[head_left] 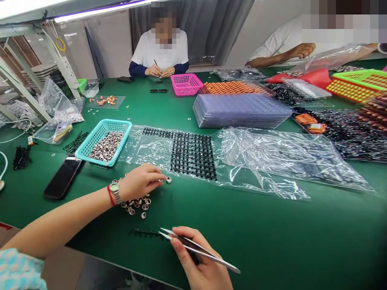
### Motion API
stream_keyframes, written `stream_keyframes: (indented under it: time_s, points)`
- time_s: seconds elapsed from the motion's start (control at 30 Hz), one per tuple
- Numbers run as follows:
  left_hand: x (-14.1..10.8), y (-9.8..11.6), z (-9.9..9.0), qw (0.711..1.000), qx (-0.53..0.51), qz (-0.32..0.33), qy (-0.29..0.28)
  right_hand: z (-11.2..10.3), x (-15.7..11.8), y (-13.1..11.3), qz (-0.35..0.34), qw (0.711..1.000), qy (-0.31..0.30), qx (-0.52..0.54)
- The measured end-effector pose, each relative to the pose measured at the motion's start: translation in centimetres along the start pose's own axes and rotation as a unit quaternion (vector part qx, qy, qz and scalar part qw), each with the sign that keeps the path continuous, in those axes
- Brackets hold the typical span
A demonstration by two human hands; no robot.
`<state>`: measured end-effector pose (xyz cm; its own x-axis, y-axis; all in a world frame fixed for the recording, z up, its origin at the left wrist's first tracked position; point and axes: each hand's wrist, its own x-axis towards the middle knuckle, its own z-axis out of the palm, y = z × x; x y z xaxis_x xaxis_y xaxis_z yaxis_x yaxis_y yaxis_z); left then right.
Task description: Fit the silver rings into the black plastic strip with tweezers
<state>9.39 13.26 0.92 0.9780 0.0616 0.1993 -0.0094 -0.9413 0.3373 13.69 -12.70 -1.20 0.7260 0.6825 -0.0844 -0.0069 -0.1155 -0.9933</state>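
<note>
The work looks partway along. On the table (256,233), a block of black strips (193,155) lies in neat rows on a plastic sheet (148,149), with a shorter group at its far left; this much appears set out, though whether these strips bear any cups is too small to tell. One single strip (145,231) lies near, with no cup seen on it, so it seems unfinished. Plenty is left: loose metal cups (145,207) lie scattered under and beside the left hand (137,183), and many more sit in the blue basket (93,160) at the far left.

The left hand reaches over the loose cups, fingers bent, fingertips just beside one; I cannot tell whether they pinch anything. The right hand (208,274) grips tweezers (217,260), their tips parted at the right end of the single strip.
</note>
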Motion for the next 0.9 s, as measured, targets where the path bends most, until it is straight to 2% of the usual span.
stream_keyframes:
  time_s: [0.13, 0.27, 0.37, 0.43, 0.53, 0.6, 0.73, 0.9]
  points:
    - [3.7, 0.7, 1.8, 0.995, 0.007, -0.095, -0.006, 0.0, 0.1, -0.4, 0.021, 1.000, 0.008, -0.014]
    - [3.6, 2.0, 1.5, 0.993, -0.021, -0.099, -0.052, -0.3, 0.3, 0.1, 0.041, 0.999, 0.016, -0.027]
    - [1.7, 3.1, 0.2, 0.992, -0.046, -0.080, -0.082, -0.8, 0.6, 1.0, 0.036, 0.998, -0.003, -0.045]
    - [0.0, 4.0, -1.0, 0.992, -0.054, -0.077, -0.081, -1.2, 0.9, 1.5, 0.032, 0.998, -0.021, -0.051]
    - [-2.8, 5.4, -2.4, 0.993, -0.064, -0.080, -0.052, -1.9, 1.1, 1.6, 0.031, 0.998, 0.008, -0.051]
    - [-4.8, 6.5, -2.7, 0.995, -0.086, -0.054, -0.016, -2.4, 1.1, 1.5, 0.022, 0.998, 0.034, -0.058]
    - [-8.3, 8.6, -1.7, 0.997, -0.062, 0.020, 0.029, -3.0, 1.3, 1.3, -0.036, 0.992, 0.061, -0.100]
    - [-10.5, 10.4, 0.3, 0.999, -0.016, 0.005, 0.028, -3.0, 1.3, 1.5, -0.184, 0.970, 0.006, -0.156]
